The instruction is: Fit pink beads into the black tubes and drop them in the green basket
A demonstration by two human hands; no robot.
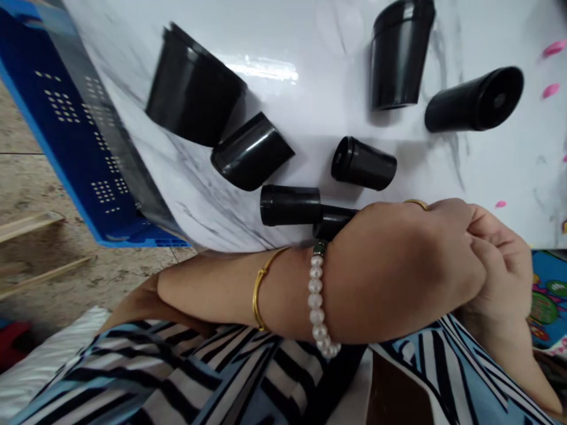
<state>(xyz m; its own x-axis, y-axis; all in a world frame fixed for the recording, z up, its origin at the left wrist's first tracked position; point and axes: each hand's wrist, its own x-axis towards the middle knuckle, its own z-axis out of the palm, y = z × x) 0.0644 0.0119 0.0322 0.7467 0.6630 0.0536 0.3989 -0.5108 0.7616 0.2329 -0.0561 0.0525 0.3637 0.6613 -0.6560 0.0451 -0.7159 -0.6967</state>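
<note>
My left hand (411, 265) reaches in from the left, its back turned to the camera, with a ring, a pearl bracelet (316, 301) and a gold bangle (257, 289) on that arm. Its fingers curl away out of sight. Pressed up against it is my right hand (507, 260), fingers folded in. Whatever lies between the two hands is hidden. Closest to my left wrist are a small black plastic tube (290, 205) and another dark piece (330, 223), partly covered by the hand. A short black tube (365, 164) lies just above my left hand.
On the white marbled table (305, 112) lie a wide black cup-like piece (195, 88), a slant-cut black piece (252, 152), a tall black piece (401, 56) and a slanted tube (473, 100). A blue crate (66, 130) stands left. Pink bits (551, 90) dot the right side.
</note>
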